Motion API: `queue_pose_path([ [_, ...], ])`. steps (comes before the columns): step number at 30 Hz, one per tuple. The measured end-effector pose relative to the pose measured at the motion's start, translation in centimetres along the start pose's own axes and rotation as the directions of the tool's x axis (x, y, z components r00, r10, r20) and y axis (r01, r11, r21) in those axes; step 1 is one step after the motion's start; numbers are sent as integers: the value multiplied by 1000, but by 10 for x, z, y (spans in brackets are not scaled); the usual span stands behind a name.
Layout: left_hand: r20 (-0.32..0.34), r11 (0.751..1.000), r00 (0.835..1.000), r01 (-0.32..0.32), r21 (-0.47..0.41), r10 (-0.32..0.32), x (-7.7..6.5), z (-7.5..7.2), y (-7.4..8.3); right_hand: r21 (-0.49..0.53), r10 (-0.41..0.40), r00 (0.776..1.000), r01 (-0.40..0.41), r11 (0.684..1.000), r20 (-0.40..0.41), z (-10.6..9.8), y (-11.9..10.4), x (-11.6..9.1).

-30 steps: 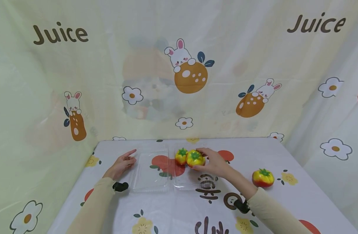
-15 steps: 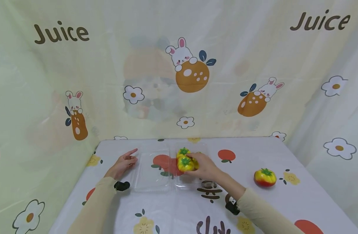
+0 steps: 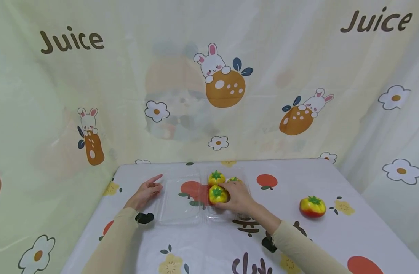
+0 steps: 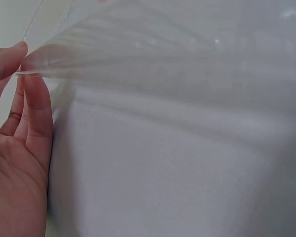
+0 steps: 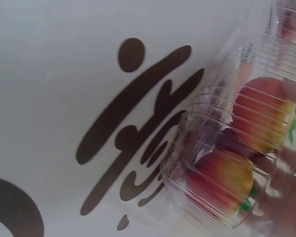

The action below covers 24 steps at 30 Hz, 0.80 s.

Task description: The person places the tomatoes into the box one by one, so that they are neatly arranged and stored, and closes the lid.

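Observation:
A clear plastic clamshell box (image 3: 176, 209) lies opened flat mid-table in the head view. My left hand (image 3: 146, 194) is at the left edge of its left half; in the left wrist view, thumb and fingertips pinch the thin plastic rim (image 4: 32, 74). My right hand (image 3: 238, 198) reaches into the right half and holds a yellow-and-red toy fruit (image 3: 217, 195) with a green leafy top. Behind that one sits a similar fruit (image 3: 216, 178), and another fruit (image 3: 235, 179) is partly hidden by the right hand. Through the ribbed wall, the right wrist view shows red-yellow fruit (image 5: 219, 180).
One more yellow-and-red fruit (image 3: 312, 206) stands on the printed white tablecloth (image 3: 202, 251), to the right of the box. A patterned curtain (image 3: 182, 76) hangs behind the table and along both sides.
My right hand has brought its fruit left and down into the right half of the box, in front of the other two fruits. The left hand stays at the rim.

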<state>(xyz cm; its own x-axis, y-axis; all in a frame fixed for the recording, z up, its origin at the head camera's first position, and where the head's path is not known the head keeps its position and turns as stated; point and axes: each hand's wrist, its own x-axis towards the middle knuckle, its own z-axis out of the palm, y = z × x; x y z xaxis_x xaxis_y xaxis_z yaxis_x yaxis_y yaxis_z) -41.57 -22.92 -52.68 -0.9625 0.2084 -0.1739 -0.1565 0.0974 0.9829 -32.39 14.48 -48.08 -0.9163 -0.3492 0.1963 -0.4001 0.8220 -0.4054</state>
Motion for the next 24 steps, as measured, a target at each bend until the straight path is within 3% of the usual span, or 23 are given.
queue_pose_path([
  [12,-6,1000,1000,6,-12,-6,0,1,-1,-118,-14,1000,14,993,2,10,5,2],
  [24,-4,1000,1000,9,-23,-9,5,-2,-2,-25,-33,999,33,999,3,-10,13,1],
])
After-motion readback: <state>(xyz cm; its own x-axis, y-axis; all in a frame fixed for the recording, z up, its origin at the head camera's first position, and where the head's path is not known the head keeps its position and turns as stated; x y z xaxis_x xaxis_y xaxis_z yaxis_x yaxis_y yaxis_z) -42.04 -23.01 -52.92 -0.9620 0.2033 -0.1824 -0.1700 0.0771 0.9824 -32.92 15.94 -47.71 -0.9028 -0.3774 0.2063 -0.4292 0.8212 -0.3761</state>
